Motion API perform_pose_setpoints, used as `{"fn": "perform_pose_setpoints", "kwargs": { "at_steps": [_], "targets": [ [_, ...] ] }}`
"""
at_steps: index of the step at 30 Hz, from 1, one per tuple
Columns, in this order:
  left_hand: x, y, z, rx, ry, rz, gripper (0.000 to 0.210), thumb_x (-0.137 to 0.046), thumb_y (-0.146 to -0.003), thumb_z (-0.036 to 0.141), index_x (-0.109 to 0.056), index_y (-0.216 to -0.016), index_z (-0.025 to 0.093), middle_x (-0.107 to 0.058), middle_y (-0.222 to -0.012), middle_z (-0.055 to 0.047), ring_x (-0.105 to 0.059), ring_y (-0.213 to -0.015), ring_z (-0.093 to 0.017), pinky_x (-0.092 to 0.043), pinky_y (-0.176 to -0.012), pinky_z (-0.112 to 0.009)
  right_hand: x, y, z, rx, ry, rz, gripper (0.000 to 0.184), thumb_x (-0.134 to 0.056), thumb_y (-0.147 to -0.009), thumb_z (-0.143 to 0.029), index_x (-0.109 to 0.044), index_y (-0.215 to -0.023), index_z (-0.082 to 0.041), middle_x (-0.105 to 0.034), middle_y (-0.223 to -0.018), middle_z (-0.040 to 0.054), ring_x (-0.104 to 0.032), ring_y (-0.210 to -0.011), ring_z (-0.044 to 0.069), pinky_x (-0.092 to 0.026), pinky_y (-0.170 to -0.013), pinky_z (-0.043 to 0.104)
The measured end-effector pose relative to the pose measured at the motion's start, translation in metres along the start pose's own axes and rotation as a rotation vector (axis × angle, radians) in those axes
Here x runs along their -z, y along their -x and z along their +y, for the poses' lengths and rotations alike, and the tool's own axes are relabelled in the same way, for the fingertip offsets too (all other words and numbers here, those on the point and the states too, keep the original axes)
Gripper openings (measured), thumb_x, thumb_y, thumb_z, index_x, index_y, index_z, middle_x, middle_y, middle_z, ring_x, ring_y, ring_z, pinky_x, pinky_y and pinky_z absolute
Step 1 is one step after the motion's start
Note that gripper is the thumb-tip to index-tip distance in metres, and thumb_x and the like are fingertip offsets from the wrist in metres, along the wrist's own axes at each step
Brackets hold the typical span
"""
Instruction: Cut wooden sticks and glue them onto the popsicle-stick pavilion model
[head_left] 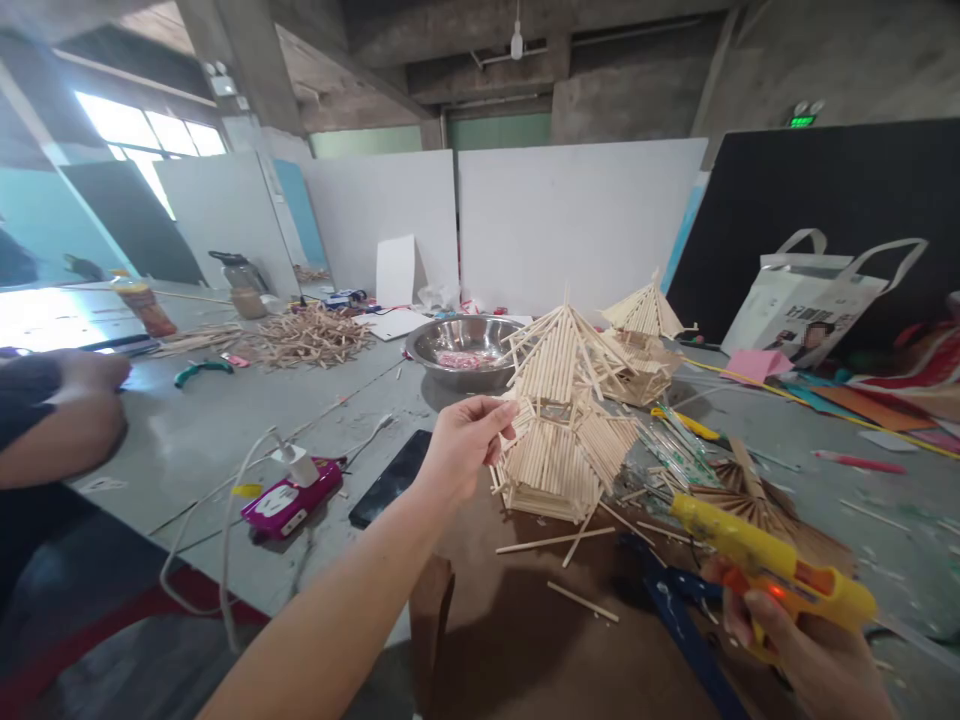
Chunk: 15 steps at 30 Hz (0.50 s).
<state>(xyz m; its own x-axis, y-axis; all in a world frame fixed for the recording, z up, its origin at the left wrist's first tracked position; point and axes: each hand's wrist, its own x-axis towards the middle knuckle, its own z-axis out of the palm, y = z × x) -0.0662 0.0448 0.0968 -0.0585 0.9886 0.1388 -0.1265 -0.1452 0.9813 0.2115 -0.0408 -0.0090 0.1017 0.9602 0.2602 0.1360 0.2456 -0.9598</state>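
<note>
A yellow hot glue gun (772,560) with a glowing red light is gripped in my right hand (795,630), its nozzle pointing left towards a pagoda model (559,455) made of thin wooden sticks. My left hand (469,440) is at the model's left side, thumb and fingers pinched together; what lies between the fingertips, if anything, is too small to make out. Several loose sticks (555,541) lie in front of the model on a brown board (517,640). Blue-handled pliers (679,610) rest left of my right hand.
Behind the model stand a metal bowl (427,345) and a second stick model (645,320). A black phone (390,480), a purple power strip (300,500) with trailing cables and a stick pile (315,332) are leftwards. Another person's arm (67,410) rests at the far left.
</note>
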Motion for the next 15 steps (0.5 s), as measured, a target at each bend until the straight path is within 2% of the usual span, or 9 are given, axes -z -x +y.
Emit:
{"fn": "perform_pose_setpoints", "kwargs": {
  "at_steps": [6, 15],
  "targets": [
    [0.002, -0.012, 0.005, 0.004, -0.020, 0.013, 0.022, -0.064, -0.059, 0.032, -0.055, -0.059, 0.012, -0.050, -0.046, 0.003, -0.033, -0.028, -0.001, -0.021, -0.028, -0.016, -0.001, -0.003, -0.005, 0.050, 0.041, -0.021, 0.023, -0.055, -0.067, -0.038, -0.061, -0.069, -0.017, -0.050, -0.041, 0.0002, -0.045, -0.033, 0.011, -0.039, -0.033, 0.020],
    [-0.002, -0.019, 0.008, 0.032, -0.017, -0.006, 0.019, -0.063, -0.060, 0.028, -0.052, -0.055, 0.013, -0.051, -0.045, 0.003, -0.031, -0.026, -0.001, -0.020, -0.027, -0.018, -0.002, -0.001, -0.006, 0.042, 0.063, 0.014, 0.024, -0.056, -0.065, -0.040, -0.062, -0.068, -0.017, -0.051, -0.041, 0.0008, -0.047, -0.033, 0.012, -0.040, -0.033, 0.020]
  ]
}}
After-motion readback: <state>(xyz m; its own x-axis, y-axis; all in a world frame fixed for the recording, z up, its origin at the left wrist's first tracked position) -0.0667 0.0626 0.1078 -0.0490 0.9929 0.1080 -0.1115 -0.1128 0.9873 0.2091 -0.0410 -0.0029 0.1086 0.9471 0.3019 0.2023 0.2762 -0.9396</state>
